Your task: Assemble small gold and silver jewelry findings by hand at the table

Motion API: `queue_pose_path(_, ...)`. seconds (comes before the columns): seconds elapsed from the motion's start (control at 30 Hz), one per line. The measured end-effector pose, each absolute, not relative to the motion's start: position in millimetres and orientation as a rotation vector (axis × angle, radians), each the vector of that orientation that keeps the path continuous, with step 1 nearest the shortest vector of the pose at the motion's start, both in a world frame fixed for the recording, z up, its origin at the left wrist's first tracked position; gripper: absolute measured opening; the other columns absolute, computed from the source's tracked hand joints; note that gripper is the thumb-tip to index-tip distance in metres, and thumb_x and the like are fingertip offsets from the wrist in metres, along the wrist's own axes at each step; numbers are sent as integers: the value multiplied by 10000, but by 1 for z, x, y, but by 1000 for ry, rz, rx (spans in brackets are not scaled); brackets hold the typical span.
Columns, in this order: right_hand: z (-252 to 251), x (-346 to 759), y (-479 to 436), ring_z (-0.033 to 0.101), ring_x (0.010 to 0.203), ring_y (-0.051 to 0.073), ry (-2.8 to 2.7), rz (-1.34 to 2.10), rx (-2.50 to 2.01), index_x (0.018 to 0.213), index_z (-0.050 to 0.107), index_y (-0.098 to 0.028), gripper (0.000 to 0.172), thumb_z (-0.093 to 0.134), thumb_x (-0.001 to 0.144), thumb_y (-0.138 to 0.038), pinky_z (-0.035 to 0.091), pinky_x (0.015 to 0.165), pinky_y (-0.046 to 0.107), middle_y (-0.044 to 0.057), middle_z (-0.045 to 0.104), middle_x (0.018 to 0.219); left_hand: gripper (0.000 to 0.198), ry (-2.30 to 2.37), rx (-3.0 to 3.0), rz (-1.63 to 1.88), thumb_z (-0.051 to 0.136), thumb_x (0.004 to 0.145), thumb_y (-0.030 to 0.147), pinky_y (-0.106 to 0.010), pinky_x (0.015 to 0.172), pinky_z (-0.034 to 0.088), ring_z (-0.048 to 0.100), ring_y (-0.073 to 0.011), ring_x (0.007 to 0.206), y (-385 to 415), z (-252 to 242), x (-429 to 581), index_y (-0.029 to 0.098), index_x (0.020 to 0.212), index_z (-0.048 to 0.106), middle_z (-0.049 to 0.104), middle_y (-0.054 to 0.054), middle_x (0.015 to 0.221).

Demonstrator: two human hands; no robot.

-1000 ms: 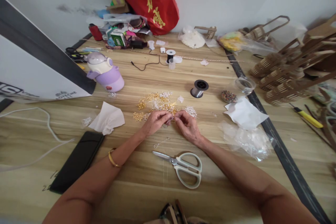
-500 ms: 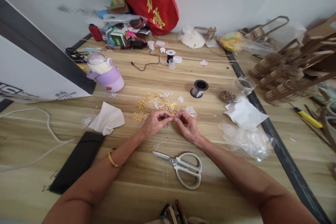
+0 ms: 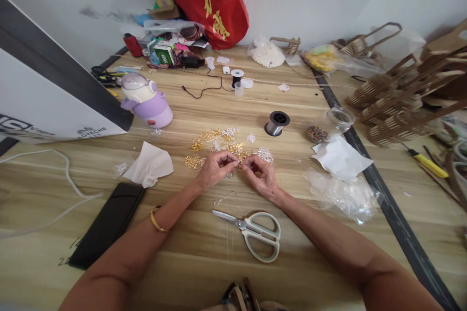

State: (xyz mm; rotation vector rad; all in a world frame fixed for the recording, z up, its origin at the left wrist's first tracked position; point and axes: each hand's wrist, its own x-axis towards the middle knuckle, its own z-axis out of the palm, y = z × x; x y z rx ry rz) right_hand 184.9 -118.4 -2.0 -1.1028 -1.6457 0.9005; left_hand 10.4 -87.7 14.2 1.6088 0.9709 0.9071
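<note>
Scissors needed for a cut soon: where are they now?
Head view: the scissors lie on the table, just nearer the person than the right hand, blades pointing left.

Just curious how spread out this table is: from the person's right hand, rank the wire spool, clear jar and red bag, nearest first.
From the right hand:
1. Wire spool, just beyond it.
2. Clear jar, farther right.
3. Red bag, against the far wall.
</note>
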Motion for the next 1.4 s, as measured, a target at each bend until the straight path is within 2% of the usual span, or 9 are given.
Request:
queue_pose_path(0.33, -2, 186, -119, 452, 561, 88, -1709, 860, -1087, 779, 560, -174, 119, 551, 856, -265, 351, 493, 214, -5, 536, 672, 121, 979, 1606, 924, 632, 767, 234, -189, 536, 437, 551, -89, 566, -88, 13, 11, 115, 751, 617, 615, -14, 641)
queue_pose_path(0.9, -3, 186, -119, 443, 545, 83, -1705, 877, -1083, 780, 565, -171, 96, 555, 848, -239, 343, 484, 209, -12, 530, 655, 125, 964, 1626, 921, 642, 768, 232, -205, 559, 481, 591, -106, 591, -88, 12, 11, 108, 763, 632, 644, -35, 679)
queue_pose_path(1.4, -3, 185, -118, 434, 533, 85, -1698, 877, -1113, 775, 570, -174, 146, 558, 857, -294, 339, 476, 217, -11, 527, 648, 97, 966, 1692, 930, 645, 768, 211, -189, 557, 463, 583, -93, 583, -90, 15, 12, 116, 747, 649, 649, -25, 676)
